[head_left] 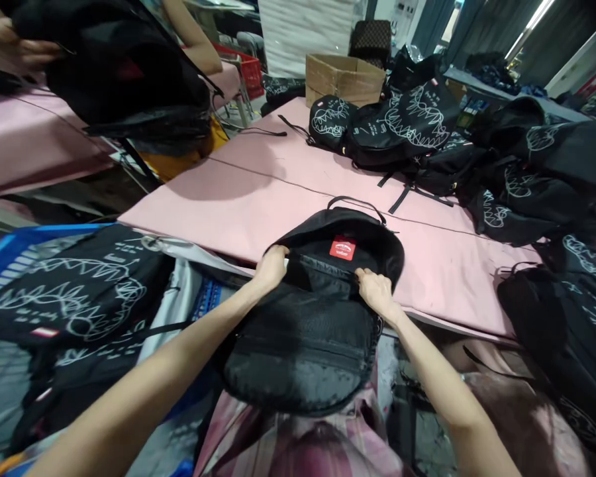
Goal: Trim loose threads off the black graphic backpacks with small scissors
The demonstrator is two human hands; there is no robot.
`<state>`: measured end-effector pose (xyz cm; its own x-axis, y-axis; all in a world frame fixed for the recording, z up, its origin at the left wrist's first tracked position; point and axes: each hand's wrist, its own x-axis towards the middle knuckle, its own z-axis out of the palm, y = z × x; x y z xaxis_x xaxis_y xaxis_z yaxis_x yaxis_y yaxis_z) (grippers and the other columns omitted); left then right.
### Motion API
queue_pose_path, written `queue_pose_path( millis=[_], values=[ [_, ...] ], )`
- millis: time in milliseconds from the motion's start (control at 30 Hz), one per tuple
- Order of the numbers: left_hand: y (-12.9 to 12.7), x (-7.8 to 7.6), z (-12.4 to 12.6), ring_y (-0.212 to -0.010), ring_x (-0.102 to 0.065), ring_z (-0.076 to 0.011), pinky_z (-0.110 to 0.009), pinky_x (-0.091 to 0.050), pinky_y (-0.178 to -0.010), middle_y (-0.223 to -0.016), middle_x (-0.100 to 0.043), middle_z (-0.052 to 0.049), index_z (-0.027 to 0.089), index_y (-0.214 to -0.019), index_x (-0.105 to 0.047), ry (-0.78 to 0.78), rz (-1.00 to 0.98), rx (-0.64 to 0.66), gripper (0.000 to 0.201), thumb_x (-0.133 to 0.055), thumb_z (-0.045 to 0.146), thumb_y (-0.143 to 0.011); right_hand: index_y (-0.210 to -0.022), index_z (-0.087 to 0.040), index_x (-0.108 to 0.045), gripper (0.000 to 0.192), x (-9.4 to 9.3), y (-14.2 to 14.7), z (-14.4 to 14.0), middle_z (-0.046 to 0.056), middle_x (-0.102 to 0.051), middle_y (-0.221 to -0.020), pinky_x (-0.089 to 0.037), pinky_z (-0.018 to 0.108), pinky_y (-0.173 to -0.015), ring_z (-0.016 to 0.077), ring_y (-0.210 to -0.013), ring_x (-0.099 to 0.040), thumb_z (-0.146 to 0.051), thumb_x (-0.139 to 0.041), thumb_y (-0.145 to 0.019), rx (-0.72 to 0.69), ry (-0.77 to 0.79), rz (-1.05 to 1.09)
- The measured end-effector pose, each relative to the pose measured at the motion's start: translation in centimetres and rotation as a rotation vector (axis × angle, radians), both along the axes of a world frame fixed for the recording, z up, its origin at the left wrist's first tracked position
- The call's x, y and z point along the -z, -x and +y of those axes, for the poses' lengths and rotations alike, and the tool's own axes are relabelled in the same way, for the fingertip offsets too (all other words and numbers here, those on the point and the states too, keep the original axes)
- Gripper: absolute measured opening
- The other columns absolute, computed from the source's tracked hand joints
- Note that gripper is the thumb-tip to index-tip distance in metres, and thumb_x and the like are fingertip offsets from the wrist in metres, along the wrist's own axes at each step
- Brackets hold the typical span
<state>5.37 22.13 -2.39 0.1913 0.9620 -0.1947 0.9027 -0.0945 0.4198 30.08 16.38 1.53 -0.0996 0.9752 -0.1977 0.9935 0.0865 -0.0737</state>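
Note:
A black backpack (308,331) lies half on the front edge of the pink table (258,199) and half on my lap. Its top is open, showing a red label (342,248) inside. My left hand (271,266) grips the left rim of the opening. My right hand (375,290) grips the right rim, just below the label. A carry loop sticks out at the backpack's far end.
Several black backpacks with white scribble print (402,126) are piled at the back and right of the table. More lie in a blue crate (10,255) at my left. A cardboard box (342,76) stands behind. Another person's hand (10,43) holds a black bag (124,73) at upper left.

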Motion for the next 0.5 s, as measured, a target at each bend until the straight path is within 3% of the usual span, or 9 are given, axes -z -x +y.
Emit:
queue_pose_path(
  millis=[67,167,267,433,500],
  values=[
    [1.7,0.5,1.7,-0.115,-0.050,-0.0238,-0.032,-0.039,-0.096,-0.124,-0.056,-0.015,0.007,-0.124,-0.052,-0.031,0.028,-0.122,0.049,-0.039,0.005,-0.077,-0.112,-0.023,-0.056,0.033,0.1,-1.0,-1.1,0.009,-0.062,-0.097,-0.045,0.030,-0.068,0.0206,-0.078,-0.065,-0.016,-0.031,-0.092,-0.004,0.019,-0.059],
    [2.5,1.2,3.0,-0.113,-0.054,-0.0206,-0.026,-0.041,-0.094,-0.122,-0.059,-0.011,0.011,-0.125,-0.052,-0.008,0.045,-0.169,0.054,-0.039,0.002,-0.073,-0.115,-0.026,-0.056,0.035,0.3,-2.0,-1.8,0.009,-0.064,-0.097,-0.045,0.028,-0.066,0.0205,-0.078,-0.065,-0.015,-0.032,-0.091,0.026,0.052,-0.118],
    [2.1,1.4,3.0,-0.109,-0.056,-0.0231,-0.028,-0.044,-0.088,-0.120,-0.061,-0.008,0.018,-0.122,-0.057,0.050,0.080,-0.151,0.055,-0.045,0.004,-0.070,-0.117,-0.028,-0.056,0.037,0.5,-2.2,-1.5,0.008,-0.065,-0.098,-0.045,0.028,-0.066,0.0217,-0.080,-0.066,-0.015,-0.034,-0.090,0.024,0.069,-0.134],
    [1.8,1.0,1.9,-0.094,-0.063,-0.0230,-0.025,-0.047,-0.077,-0.099,-0.071,-0.003,0.029,-0.091,-0.073,0.161,0.153,-0.054,0.037,-0.054,0.010,-0.065,-0.119,-0.029,-0.054,0.038,0.5,-2.1,-0.9,0.008,-0.065,-0.101,-0.046,0.027,-0.067,0.0210,-0.083,-0.066,-0.015,-0.035,-0.089,0.020,0.093,-0.157],
    [1.8,0.6,1.4,-0.096,-0.062,-0.0230,-0.025,-0.047,-0.078,-0.102,-0.070,-0.002,0.032,-0.093,-0.073,0.161,0.168,-0.023,0.040,-0.052,0.011,-0.066,-0.119,-0.029,-0.054,0.039,0.5,-2.0,-0.9,0.008,-0.065,-0.102,-0.045,0.027,-0.069,0.0205,-0.085,-0.065,-0.015,-0.035,-0.088,0.027,0.101,-0.149]
  ],
)
